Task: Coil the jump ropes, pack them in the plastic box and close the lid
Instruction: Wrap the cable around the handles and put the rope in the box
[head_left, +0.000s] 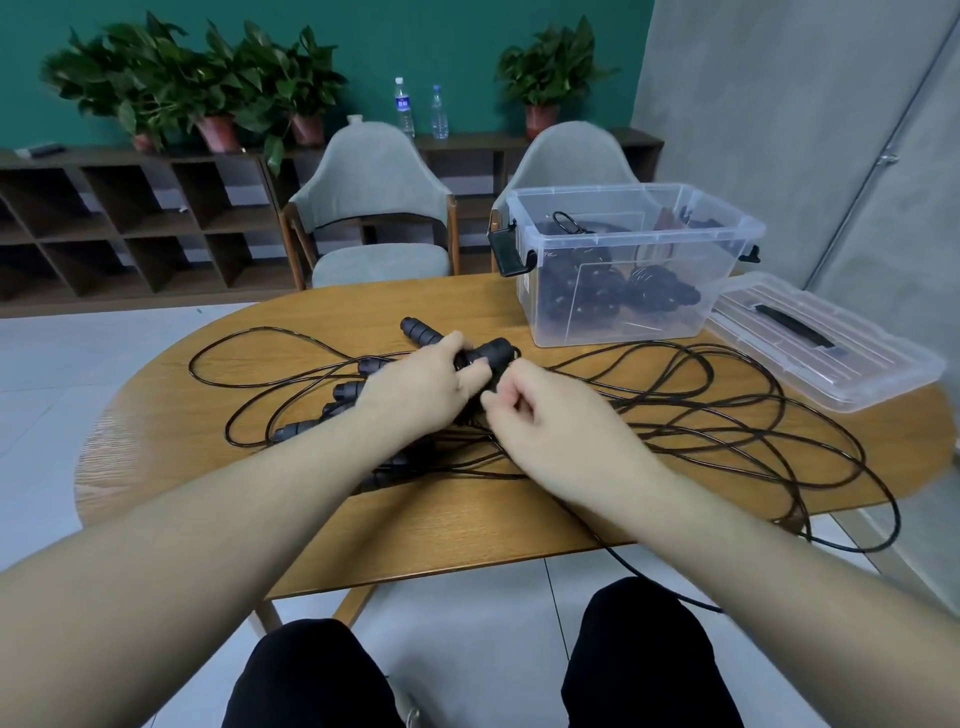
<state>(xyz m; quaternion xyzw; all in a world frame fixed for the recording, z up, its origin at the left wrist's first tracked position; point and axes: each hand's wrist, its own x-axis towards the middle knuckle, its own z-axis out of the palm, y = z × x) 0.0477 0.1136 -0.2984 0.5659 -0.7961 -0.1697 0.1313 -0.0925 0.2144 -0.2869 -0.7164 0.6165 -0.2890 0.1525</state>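
Dark-trousered knees (332, 675) sit nearest my lens, under the edge of the wooden table (467, 530). Above them my left hand (415, 384) curls its fingers round a pair of black handles (457, 343), while my right hand (540, 410) is loosely curled with thumb and forefinger drawn together; whether they pinch the cord (727, 415) I cannot tell. Loose jump ropes sprawl across the tabletop, one loop hanging off the near right edge. At the far right stands the clear plastic box (623, 322), open, with dark bundles already inside; its lid (831, 358) lies flat just beside it. I judge the coiling is mid-task: next, the cord wants winding round the held handles before the bundle goes in the box.
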